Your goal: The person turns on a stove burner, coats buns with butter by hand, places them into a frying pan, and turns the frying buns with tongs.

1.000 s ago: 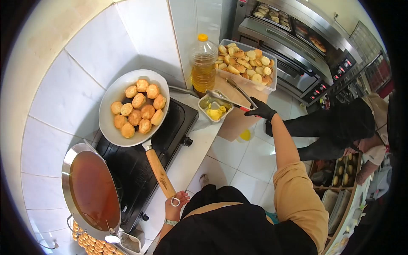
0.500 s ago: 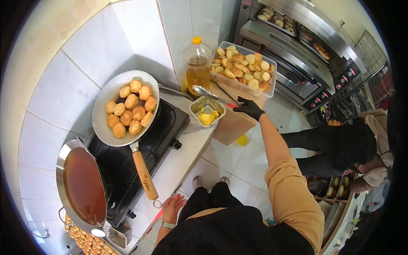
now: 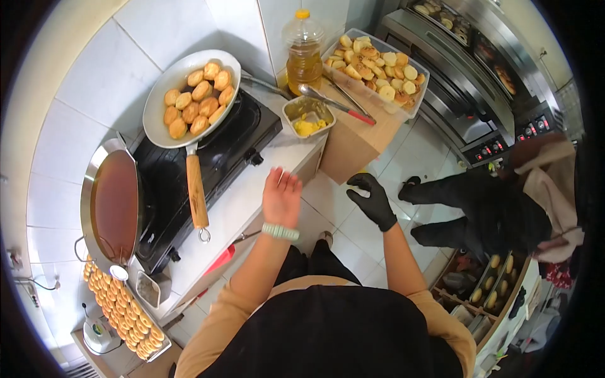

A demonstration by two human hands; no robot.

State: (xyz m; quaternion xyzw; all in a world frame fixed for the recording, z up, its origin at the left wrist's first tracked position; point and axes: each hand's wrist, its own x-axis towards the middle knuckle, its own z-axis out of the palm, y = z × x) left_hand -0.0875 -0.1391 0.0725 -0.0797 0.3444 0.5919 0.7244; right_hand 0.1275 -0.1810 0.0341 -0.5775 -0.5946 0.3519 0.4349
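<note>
My bare left hand [image 3: 282, 200] is raised over the counter's front edge, fingers stretched out, holding nothing. The black-gloved right hand [image 3: 373, 200] hangs over the floor with thumb and fingers apart, also bare of any object. Red-handled tongs [image 3: 343, 106] lie on the light brown box [image 3: 353, 142], away from both hands. Left of them is a small metal tub [image 3: 288, 113] with yellow butter-like stuff [image 3: 309, 126]. A pale frying pan [image 3: 153, 120] on the black gas stove [image 3: 217, 169] holds several browned round bread pieces [image 3: 201, 91]. Its wooden handle [image 3: 196, 189] points towards me.
A wide pan of reddish-brown liquid [image 3: 115, 195] stands left of the stove. Behind the tongs are an oil bottle [image 3: 304, 53] and a clear tub [image 3: 419, 104] of bread pieces. Ring-shaped pastries [image 3: 123, 309] fill a tray. Another person [image 3: 491, 208] stands at right, near the oven [image 3: 441, 75].
My right hand has come away from the tongs, down towards me, leaving them on the box. My left hand has risen and moved forward. The whole view has shifted.
</note>
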